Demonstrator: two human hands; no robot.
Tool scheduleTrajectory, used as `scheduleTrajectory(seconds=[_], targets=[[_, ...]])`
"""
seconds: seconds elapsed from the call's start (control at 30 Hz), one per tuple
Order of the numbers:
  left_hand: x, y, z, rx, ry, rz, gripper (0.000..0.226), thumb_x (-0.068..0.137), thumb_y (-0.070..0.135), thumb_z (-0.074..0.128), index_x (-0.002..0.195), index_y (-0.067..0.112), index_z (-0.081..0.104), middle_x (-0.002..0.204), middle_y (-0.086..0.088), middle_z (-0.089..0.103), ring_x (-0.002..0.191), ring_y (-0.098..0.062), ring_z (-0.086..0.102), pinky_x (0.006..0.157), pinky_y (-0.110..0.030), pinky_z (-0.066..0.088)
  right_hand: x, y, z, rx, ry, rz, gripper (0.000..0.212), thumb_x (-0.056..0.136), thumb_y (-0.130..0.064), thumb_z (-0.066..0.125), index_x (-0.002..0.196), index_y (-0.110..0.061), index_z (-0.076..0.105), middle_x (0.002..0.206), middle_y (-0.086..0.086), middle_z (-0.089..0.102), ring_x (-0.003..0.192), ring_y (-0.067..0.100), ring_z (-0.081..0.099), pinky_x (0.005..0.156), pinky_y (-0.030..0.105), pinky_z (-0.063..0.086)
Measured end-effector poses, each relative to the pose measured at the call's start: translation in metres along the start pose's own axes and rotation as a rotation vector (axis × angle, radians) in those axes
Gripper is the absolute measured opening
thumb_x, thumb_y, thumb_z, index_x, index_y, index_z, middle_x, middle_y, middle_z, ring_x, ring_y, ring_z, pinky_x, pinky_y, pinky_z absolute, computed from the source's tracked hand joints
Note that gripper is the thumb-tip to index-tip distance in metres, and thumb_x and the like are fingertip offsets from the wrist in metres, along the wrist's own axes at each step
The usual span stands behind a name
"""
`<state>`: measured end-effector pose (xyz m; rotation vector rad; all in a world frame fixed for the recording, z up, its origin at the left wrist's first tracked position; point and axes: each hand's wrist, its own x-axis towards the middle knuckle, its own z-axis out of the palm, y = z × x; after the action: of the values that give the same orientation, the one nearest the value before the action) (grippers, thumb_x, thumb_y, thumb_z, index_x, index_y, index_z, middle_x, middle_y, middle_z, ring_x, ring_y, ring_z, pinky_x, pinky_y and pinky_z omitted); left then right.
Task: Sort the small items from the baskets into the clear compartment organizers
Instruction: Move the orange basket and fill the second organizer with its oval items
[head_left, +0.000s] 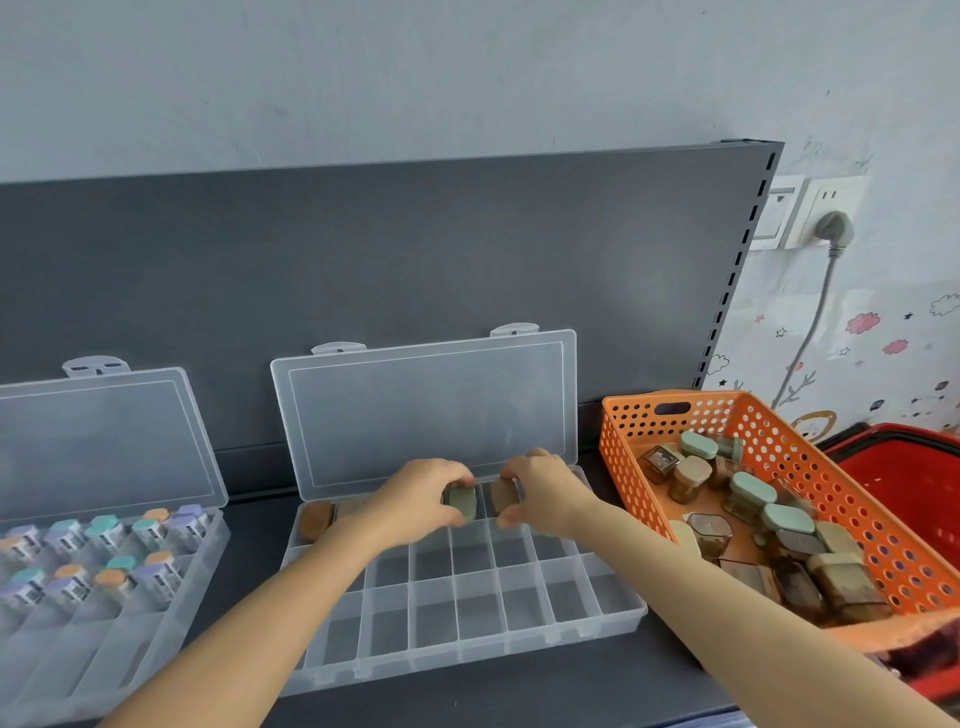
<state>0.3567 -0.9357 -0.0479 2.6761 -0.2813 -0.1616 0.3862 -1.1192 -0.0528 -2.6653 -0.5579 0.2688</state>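
Observation:
A clear compartment organizer (467, 618) lies open in the middle of the dark shelf, its lid leaning against the back panel. My left hand (415, 499) grips a small jar with a grey-green lid (461, 501) over the organizer's back row. Right beside it, my right hand (540, 491) pinches a small jar with a tan lid (503, 496) over the neighbouring back compartment. A brown-lidded jar (316, 517) sits in the back-left compartment. The orange basket (623, 447) to the right holds several small jars (753, 493) with green and tan lids.
A second clear organizer (171, 618) at the left holds several small bottles with purple, teal and orange caps. A red basket (914, 478) stands behind the orange one. A plug and cord (834, 231) hang on the wall at right.

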Motion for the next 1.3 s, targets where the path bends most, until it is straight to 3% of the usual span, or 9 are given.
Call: scheduleTrajectory(seconds=[0.17,0.37,0.57,0.7,0.93,1.13,1.3], targets=[[-0.002,0.000,0.003,-0.015,0.023,-0.007,0.046,0.081,0.023,0.074,0.125,0.025,0.059,0.118,0.009,0.060,0.104,-0.012,0.056,0.090,-0.027,0.046,-0.001,0.001,0.002,0.011,0.003,0.006,0.049,0.080,-0.032,0.073,0.122,-0.013,0.056,0.121,0.008,0.053,0.104,0.022,0.050,0.089,0.030,0.045],[-0.002,0.016,-0.005,-0.026,0.039,0.033,0.049,0.081,0.025,0.073,0.127,0.024,0.057,0.120,0.009,0.056,0.108,-0.011,0.054,0.091,-0.025,0.045,-0.015,0.001,-0.023,0.073,0.073,-0.040,0.065,0.082,-0.026,0.072,0.140,-0.015,0.043,0.136,0.008,0.045,0.115,0.025,0.053,0.096,0.031,0.045],[0.008,0.068,-0.008,-0.068,0.085,0.167,0.063,0.084,0.034,0.071,0.140,0.025,0.044,0.141,0.010,0.044,0.128,-0.009,0.043,0.106,-0.025,0.035,-0.046,0.031,-0.076,0.019,0.260,-0.053,0.058,0.085,-0.028,0.068,0.138,-0.018,0.045,0.135,0.005,0.050,0.117,0.020,0.051,0.086,0.020,0.039],[0.021,0.108,-0.001,-0.066,0.072,0.263,0.065,0.084,0.036,0.070,0.142,0.028,0.042,0.144,0.011,0.041,0.131,-0.008,0.040,0.108,-0.026,0.035,-0.067,0.073,-0.102,-0.020,0.332,0.076,0.051,0.087,-0.027,0.065,0.135,-0.020,0.049,0.134,0.003,0.052,0.115,0.019,0.053,0.086,0.024,0.044],[0.054,0.169,0.018,-0.016,0.008,0.361,0.063,0.087,0.036,0.066,0.143,0.021,0.041,0.147,0.004,0.038,0.133,-0.013,0.038,0.109,-0.031,0.035,-0.098,0.141,-0.120,-0.107,0.227,0.229,0.047,0.088,-0.027,0.064,0.133,-0.019,0.052,0.132,0.002,0.056,0.112,0.018,0.055,0.079,0.020,0.039],[0.091,0.203,0.046,0.111,-0.072,0.395,0.053,0.091,0.038,0.059,0.139,0.022,0.046,0.137,0.000,0.048,0.121,-0.015,0.048,0.098,-0.033,0.045,-0.109,0.174,-0.116,-0.146,0.166,0.303,0.038,0.089,-0.022,0.058,0.127,-0.014,0.054,0.122,0.008,0.054,0.105,0.024,0.054,0.086,0.031,0.045],[0.114,0.215,0.064,0.221,-0.174,0.380,0.059,0.087,0.025,0.066,0.141,0.024,0.042,0.130,-0.002,0.048,0.113,-0.020,0.051,0.091,-0.040,0.049,-0.101,0.186,-0.106,-0.174,0.107,0.333,0.025,0.091,-0.027,0.054,0.110,-0.012,0.059,0.100,0.004,0.060,0.085,0.020,0.055,0.068,0.026,0.042]])
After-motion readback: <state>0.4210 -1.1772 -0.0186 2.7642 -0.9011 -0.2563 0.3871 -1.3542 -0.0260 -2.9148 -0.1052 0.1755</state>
